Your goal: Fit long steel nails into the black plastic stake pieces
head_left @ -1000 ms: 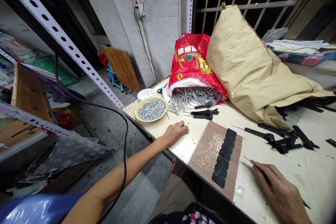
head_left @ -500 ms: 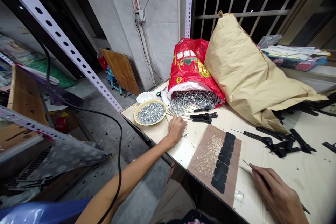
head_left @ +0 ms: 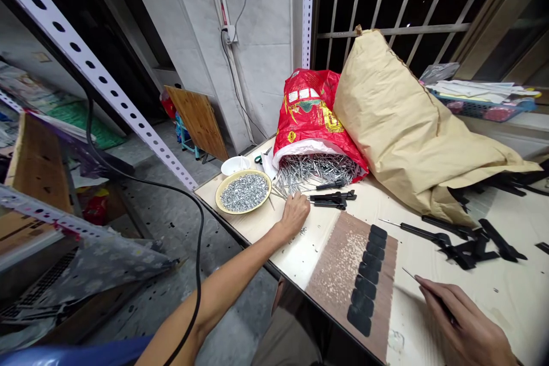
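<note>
My left hand (head_left: 294, 215) is over the table by the mouth of a red bag (head_left: 315, 106), its fingers drawn together and pointing down among loose metal pins (head_left: 290, 183). What its fingertips hold is hidden. Just right of it lie black handled pieces (head_left: 330, 199) with thin metal shafts. A yellow bowl (head_left: 218, 197) full of small shiny metal parts (head_left: 244, 192) stands to its left. My right hand (head_left: 467, 320) is closed around a thin pointed tool (head_left: 409, 274), tip toward the brown board (head_left: 328, 274). Black rounded pads (head_left: 364, 280) lie on that board in a row.
A large tan paper sack (head_left: 394, 114) leans beside the red bag. More black handled pieces (head_left: 467, 240) lie right of the board. A white bowl (head_left: 235, 165) and scissors (head_left: 258, 158) sit at the back corner. A black cable (head_left: 199, 251) hangs across my left forearm.
My left hand has shifted slightly right, closer to the black handled pieces. My right hand keeps hold of the thin tool in nearly the same place. The view has tilted a little.
</note>
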`<action>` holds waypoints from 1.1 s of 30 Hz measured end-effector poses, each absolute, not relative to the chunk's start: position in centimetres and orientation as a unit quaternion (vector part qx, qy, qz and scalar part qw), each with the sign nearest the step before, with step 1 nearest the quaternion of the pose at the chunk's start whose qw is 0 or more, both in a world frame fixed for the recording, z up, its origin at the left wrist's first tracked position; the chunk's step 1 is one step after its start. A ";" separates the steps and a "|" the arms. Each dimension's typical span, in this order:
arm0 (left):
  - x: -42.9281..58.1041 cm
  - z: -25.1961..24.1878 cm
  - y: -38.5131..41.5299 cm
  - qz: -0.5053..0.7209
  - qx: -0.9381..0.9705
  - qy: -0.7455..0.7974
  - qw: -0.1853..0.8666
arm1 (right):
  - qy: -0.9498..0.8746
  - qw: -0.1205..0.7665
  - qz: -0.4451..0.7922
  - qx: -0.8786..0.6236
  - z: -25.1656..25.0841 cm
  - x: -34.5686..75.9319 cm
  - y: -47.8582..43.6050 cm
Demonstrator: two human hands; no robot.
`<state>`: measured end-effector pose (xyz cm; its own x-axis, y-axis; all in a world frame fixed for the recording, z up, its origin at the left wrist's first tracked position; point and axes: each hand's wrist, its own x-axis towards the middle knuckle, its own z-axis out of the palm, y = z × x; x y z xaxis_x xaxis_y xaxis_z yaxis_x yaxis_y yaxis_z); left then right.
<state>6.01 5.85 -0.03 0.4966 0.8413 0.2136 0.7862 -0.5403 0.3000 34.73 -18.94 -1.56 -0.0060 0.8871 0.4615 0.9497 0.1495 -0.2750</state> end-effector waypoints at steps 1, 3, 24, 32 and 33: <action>6.0 0.1 5.9 0.181 0.852 0.482 0.095 | -0.705 0.282 -0.057 -0.649 -0.8 34.2 -18.5; 5.8 0.4 6.0 0.209 0.829 0.502 0.126 | -0.704 0.297 -0.054 -0.643 0.8 32.7 -17.1; 5.7 5.3 -0.8 0.524 0.494 0.453 0.526 | -0.760 0.268 -0.050 -0.590 7.6 20.2 -5.7; 5.7 5.8 -1.0 0.522 0.503 0.429 0.538 | -0.752 0.230 -0.095 -0.610 8.2 20.1 -6.3; 5.6 5.8 -1.0 0.521 0.499 0.417 0.553 | -0.750 0.221 -0.101 -0.615 8.3 20.1 -6.4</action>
<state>5.65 -0.96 5.80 0.1094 0.9923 0.0587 -0.1593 -0.0408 0.9864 20.14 -6.38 8.30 -0.1460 0.8781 0.4558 0.9674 0.2230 -0.1198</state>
